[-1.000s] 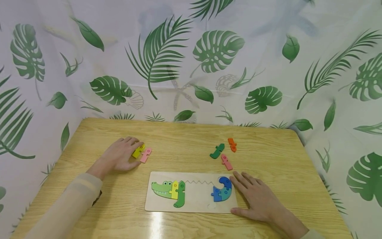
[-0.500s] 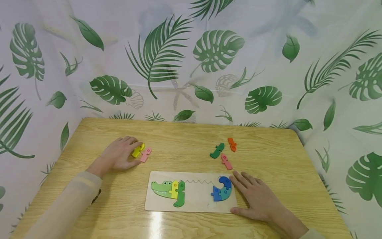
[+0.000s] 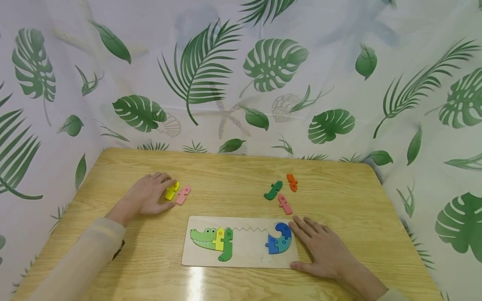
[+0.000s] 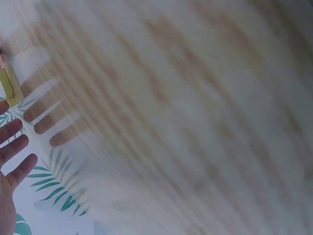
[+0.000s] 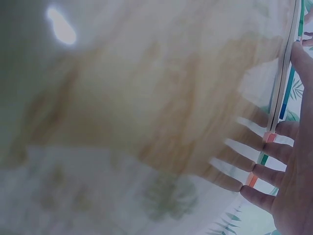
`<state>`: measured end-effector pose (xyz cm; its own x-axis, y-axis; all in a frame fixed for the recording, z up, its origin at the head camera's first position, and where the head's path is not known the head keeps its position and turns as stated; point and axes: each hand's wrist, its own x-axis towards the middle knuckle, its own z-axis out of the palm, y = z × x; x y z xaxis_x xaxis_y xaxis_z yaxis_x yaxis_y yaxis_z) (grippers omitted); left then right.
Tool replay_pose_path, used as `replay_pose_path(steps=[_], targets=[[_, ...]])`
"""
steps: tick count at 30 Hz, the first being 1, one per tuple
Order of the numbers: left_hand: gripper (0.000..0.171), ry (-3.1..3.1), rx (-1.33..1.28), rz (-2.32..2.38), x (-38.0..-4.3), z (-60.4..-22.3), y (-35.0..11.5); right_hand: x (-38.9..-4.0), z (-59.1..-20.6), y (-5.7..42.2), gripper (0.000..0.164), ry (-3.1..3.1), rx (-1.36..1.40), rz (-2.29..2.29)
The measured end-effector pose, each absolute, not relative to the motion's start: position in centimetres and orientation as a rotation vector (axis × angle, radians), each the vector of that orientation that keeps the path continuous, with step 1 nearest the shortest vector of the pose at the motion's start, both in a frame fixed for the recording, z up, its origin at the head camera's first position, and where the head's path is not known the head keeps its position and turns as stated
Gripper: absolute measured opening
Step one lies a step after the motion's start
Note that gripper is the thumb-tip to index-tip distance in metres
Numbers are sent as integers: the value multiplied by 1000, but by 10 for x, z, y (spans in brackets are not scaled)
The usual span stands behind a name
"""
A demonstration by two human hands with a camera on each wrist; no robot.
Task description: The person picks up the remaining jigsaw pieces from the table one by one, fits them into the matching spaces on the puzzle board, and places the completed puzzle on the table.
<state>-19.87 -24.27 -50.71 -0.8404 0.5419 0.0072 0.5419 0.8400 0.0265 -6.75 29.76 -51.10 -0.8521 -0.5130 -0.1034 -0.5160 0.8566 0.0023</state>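
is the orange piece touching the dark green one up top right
Apart. The head view shows it plainly: a strip of tabletop lies between the orange piece and the dark green piece.

Indoor booth: wooden table (image 3: 226,179), leaf-print cloth walls (image 3: 226,83)

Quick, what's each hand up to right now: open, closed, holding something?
Left hand: open, beside the loose, flat yellow jigsaw piece; contact unclear.
Right hand: open, against the right end of the pale rectangular wooden board.
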Motion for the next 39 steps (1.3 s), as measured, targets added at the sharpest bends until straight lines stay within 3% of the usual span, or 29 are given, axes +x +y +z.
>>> replay_pose_path(steps=[39], targets=[[69,3024,862,98,-206,-511,-243,-67,-512,297,105,2934,-823,48]])
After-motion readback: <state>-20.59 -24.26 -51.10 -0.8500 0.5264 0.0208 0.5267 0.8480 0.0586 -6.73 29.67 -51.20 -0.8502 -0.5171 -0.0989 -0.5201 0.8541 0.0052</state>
